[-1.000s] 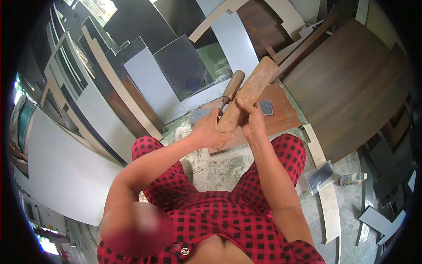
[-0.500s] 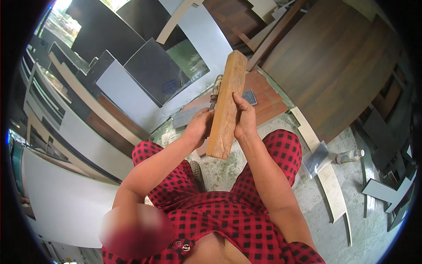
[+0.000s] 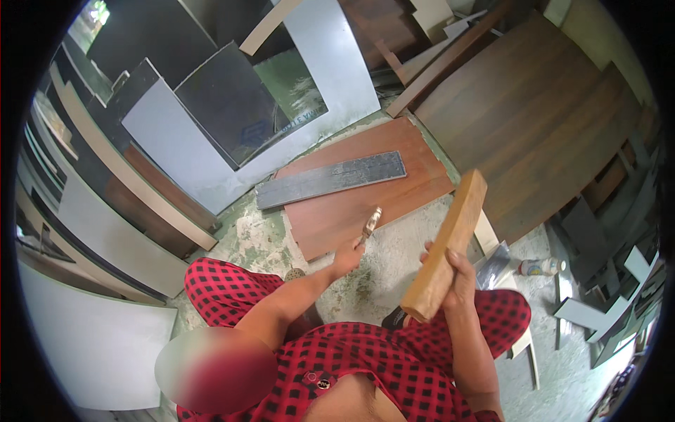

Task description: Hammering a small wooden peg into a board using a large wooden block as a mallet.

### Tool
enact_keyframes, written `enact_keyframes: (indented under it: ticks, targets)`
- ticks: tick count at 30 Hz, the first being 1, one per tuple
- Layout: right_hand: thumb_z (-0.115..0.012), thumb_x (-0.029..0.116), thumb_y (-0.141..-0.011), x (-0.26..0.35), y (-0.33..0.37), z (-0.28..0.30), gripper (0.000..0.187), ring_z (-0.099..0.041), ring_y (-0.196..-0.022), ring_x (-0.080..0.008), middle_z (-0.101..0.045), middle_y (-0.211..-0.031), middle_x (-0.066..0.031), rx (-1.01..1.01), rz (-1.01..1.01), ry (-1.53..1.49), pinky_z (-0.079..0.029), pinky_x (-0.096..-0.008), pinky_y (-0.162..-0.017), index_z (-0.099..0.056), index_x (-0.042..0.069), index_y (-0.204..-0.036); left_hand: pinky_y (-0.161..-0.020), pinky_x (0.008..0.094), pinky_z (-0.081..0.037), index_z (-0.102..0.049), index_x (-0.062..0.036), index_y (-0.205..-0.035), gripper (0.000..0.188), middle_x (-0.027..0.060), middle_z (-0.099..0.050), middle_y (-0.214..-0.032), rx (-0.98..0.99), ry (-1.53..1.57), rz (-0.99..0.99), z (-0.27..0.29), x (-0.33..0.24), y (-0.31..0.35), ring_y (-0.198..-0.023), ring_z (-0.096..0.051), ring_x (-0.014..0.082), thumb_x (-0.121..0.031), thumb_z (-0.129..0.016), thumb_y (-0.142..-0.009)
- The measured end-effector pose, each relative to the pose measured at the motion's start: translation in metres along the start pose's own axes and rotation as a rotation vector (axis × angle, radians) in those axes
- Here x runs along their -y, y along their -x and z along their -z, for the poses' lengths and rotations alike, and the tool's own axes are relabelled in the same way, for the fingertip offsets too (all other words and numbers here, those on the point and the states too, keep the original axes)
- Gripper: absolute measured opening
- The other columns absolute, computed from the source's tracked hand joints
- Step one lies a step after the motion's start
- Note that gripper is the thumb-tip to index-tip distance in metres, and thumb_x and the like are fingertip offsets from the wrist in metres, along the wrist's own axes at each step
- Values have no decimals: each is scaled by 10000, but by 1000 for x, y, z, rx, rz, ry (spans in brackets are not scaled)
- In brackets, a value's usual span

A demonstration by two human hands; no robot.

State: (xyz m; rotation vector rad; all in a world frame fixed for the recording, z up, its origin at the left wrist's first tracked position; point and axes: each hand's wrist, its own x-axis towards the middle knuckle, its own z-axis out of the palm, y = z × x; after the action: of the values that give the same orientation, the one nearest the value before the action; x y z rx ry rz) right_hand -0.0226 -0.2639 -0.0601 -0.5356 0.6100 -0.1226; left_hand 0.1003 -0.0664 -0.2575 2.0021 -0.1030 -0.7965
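My right hand (image 3: 461,276) grips a long, thick wooden block (image 3: 448,243), thumb on one side and fingertips showing past the other. The block is tilted over my right knee, its near end toward me. My left hand (image 3: 346,258) is closed around a short tool (image 3: 372,222) with a worn, whitish metal-looking end pointing away from me; its exact kind cannot be made out. Beyond that tool a reddish-brown board (image 3: 337,218) lies flat on the floor. Across this board rests a long dark grey bar (image 3: 334,179) with a scuffed top.
Dark and white panels (image 3: 228,105) lean at the back left, with curved-looking pale boards (image 3: 105,225) along the left. A large brown wood-grain sheet (image 3: 520,126) leans at the right. On the floor at right are a white bottle (image 3: 540,267), a plastic packet (image 3: 493,264) and offcuts (image 3: 608,306).
The wooden block has moved right and nearer, now in my right hand alone. My left hand has come away from it, lower, with the tool. The grey bar is now uncovered.
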Motion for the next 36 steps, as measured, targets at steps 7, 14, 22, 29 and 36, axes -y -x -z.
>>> enact_keyframes:
  ticks: [7,14,22,29,36]
  targets:
    - [-618,161,-709,-1,-21,18,585,-607,-709,-314,-582,-906,-214,-114,-107,212,-529,-393,-639,-372,65,-1231,-747,449,-463,-593,-24,-859,333,166,-640,-860,132,-528,-125,5,56,-18,-875,-604,332,-342,-498,-831]
    - [-606,88,-669,-18,-59,-1,659,-605,-805,-304,-540,-989,-208,-26,-23,466,-541,-392,-696,-331,17,-1264,-856,450,-446,-533,-71,-1185,499,179,-573,-1145,-44,-632,-22,83,17,-94,-1037,-552,342,-311,-605,-754]
    - [-642,97,-629,-25,-97,-3,725,-625,-779,-278,-575,-994,-239,98,-155,586,-548,-353,-671,-339,-10,-1279,-990,623,-242,-255,-186,-1406,1069,104,-256,-1460,-96,-1032,-6,199,11,-151,-1344,-238,322,-319,-824,-511]
    - [-632,54,-634,-37,-111,-6,744,-617,-815,-258,-571,-986,-208,-27,-95,613,-535,-342,-720,-328,2,-1311,-1017,636,-188,-285,-150,-1389,1105,73,-280,-1444,-183,-831,-4,217,24,-160,-1353,-198,311,-333,-850,-458]
    - [-618,26,-629,-37,-115,-13,795,-605,-874,-261,-561,-1025,-192,-31,-94,616,-525,-350,-749,-285,6,-1351,-964,675,-219,-329,-142,-1357,1034,59,-363,-1341,-170,-802,8,181,8,-142,-1293,-258,312,-332,-849,-484]
